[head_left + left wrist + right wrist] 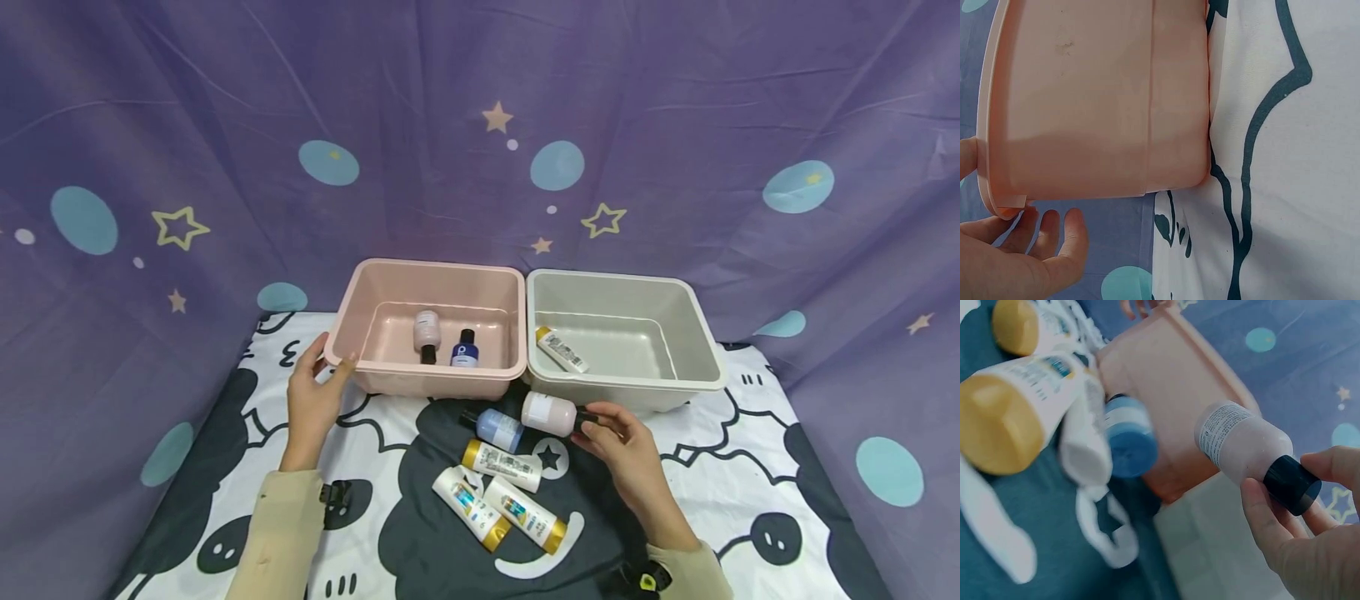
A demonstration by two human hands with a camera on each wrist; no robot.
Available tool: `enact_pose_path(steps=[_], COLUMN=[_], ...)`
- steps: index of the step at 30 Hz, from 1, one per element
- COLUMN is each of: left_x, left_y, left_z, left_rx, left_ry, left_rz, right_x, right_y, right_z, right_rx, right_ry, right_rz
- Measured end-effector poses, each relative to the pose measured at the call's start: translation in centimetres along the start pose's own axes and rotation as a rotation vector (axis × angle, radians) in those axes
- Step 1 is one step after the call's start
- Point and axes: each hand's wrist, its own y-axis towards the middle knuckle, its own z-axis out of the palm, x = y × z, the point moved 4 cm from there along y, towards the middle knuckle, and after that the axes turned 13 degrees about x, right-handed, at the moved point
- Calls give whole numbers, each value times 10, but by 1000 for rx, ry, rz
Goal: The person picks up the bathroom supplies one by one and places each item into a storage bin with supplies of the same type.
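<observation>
My right hand pinches the black cap of a pale pink bottle between thumb and fingers. In the right wrist view the bottle is tilted, its printed label facing the camera. My left hand grips the front left corner of a pink bin, with the thumb at the rim and fingers curled beneath it. Inside that bin lie another pale pink bottle and a dark blue bottle. A light blue bottle lies on the cloth beside the held bottle.
Right of the pink bin stands a white bin holding a white tube with a gold cap. Nearer me on the patterned cloth lie three similar tubes, including the upper one. A purple curtain hangs close behind both bins.
</observation>
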Motion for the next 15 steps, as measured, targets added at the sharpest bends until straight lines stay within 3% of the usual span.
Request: enact_pose_path(steps=[7,15], left_x=[-1,-2], left_y=[0,0], left_z=[0,0], left_rx=[1,3], left_ry=[0,-8], left_rz=[-12,-11], right_x=[29,67], right_y=[2,20], right_z=[9,21], right_rx=[50,111], right_ry=[-13,-5], right_rz=[-74,-157])
